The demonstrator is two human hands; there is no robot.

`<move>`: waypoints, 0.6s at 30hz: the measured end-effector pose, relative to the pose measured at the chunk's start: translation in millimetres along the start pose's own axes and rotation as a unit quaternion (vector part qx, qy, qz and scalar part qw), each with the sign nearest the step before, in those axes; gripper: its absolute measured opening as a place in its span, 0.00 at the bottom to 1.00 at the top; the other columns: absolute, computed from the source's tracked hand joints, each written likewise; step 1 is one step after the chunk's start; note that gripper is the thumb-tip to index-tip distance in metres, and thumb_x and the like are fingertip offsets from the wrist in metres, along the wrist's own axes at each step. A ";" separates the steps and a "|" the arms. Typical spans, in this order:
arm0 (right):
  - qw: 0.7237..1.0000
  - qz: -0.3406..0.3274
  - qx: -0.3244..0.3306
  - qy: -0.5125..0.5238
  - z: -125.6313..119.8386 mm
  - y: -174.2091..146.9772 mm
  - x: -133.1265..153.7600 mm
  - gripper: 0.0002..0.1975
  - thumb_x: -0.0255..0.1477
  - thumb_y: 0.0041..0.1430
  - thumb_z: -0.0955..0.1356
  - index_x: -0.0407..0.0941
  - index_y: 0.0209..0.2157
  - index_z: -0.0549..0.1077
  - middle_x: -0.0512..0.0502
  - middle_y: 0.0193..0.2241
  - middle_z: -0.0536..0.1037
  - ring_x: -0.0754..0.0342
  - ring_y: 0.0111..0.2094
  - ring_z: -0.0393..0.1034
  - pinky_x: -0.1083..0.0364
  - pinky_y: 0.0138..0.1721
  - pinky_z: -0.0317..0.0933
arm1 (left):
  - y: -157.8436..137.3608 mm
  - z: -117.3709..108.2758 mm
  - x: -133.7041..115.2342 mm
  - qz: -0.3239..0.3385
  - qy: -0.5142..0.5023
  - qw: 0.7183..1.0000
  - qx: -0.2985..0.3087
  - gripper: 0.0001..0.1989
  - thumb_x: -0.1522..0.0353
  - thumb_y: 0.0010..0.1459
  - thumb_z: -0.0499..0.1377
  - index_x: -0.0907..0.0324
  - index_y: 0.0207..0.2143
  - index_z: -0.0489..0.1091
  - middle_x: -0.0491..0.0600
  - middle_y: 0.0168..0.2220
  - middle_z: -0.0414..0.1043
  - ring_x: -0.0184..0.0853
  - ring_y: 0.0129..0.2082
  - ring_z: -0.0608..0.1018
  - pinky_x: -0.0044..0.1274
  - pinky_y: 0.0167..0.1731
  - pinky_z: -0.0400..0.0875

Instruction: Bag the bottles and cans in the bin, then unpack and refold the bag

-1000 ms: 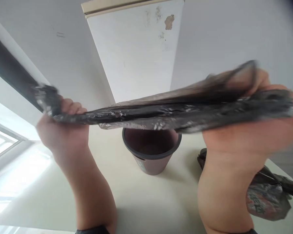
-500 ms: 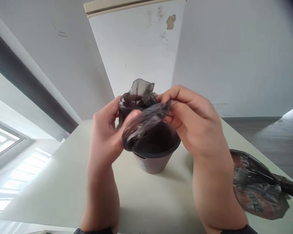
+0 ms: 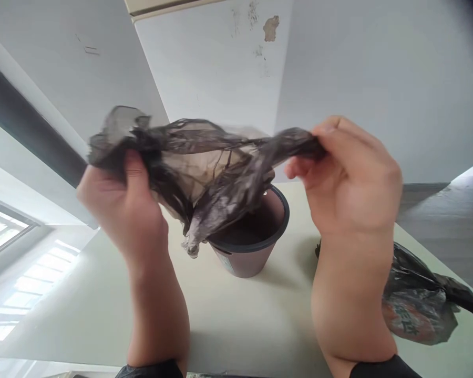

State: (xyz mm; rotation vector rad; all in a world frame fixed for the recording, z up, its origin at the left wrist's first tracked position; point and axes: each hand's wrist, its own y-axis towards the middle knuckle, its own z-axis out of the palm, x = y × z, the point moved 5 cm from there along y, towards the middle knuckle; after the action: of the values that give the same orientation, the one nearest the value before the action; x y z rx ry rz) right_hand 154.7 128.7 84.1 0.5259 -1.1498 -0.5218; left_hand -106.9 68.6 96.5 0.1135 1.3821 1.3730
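Observation:
A thin, dark, see-through plastic garbage bag [image 3: 236, 194] is stretched between my two hands, crumpled and partly opened out. My left hand [image 3: 130, 210] grips its bunched left end, thumb on top. At the other end, my right hand [image 3: 350, 168] pinches a twisted part of the bag between thumb and fingers. Below the bag, a small trash bin [image 3: 246, 262] with a dark rim stands upright on the table. The bag hides part of the bin's left rim and opening.
The pale table [image 3: 236, 325] carries a tied dark plastic bag [image 3: 418, 299] with printed contents at the right, partly behind my right forearm. A white cabinet-like block [image 3: 216, 68] with peeling marks stands beyond the table. Bright window light falls at the left.
My hands have moved apart, left hand leftward and right hand rightward and up. The garbage bag has gone from bunched to stretched out between them.

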 end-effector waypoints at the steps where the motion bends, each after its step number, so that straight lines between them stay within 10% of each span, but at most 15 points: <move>1: 1.000 -0.011 -0.022 0.000 -5.7 2.3 0.4 0.16 0.30 0.66 0.71 0.48 0.23 0.67 0.51 0.26 0.62 0.55 0.27 0.62 0.51 0.29 0.61 | 4.3 -3.3 3.3 0.025 -0.008 0.999 -0.031 0.05 0.73 0.63 0.64 0.61 0.37 0.81 0.45 0.37 0.78 0.34 0.45 0.78 0.25 0.53 0.72; 10: 0.999 -0.018 -0.012 -0.027 7.6 -3.2 6.3 0.08 0.36 0.63 0.75 0.51 0.36 0.74 0.49 0.40 0.73 0.52 0.40 0.70 0.52 0.37 0.67 | 14.6 -8.6 17.1 0.052 -0.030 0.996 -0.064 0.06 0.70 0.62 0.66 0.62 0.33 0.83 0.49 0.32 0.80 0.35 0.35 0.79 0.27 0.39 0.75; 15: 0.953 0.033 0.245 -0.174 43.9 -22.7 -1.8 0.09 0.32 0.59 0.78 0.51 0.41 0.80 0.51 0.40 0.79 0.51 0.41 0.74 0.50 0.45 0.69 | -6.2 9.3 8.2 0.002 0.012 0.996 0.085 0.06 0.68 0.61 0.69 0.60 0.30 0.82 0.48 0.29 0.77 0.35 0.32 0.79 0.26 0.34 0.75; 18: 0.960 -0.004 0.195 -0.201 39.9 -21.5 1.7 0.04 0.27 0.64 0.73 0.48 0.33 0.82 0.53 0.29 0.78 0.53 0.34 0.72 0.52 0.40 0.67 | -13.0 17.2 10.5 -0.023 0.046 0.984 0.170 0.05 0.67 0.61 0.69 0.57 0.32 0.83 0.46 0.29 0.76 0.33 0.31 0.78 0.24 0.33 0.74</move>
State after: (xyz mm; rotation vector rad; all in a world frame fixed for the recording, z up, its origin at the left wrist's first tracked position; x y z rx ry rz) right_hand 115.3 106.3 84.4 0.7888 -1.6570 -0.4186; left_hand -90.7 82.7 85.9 0.2445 1.6792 1.1043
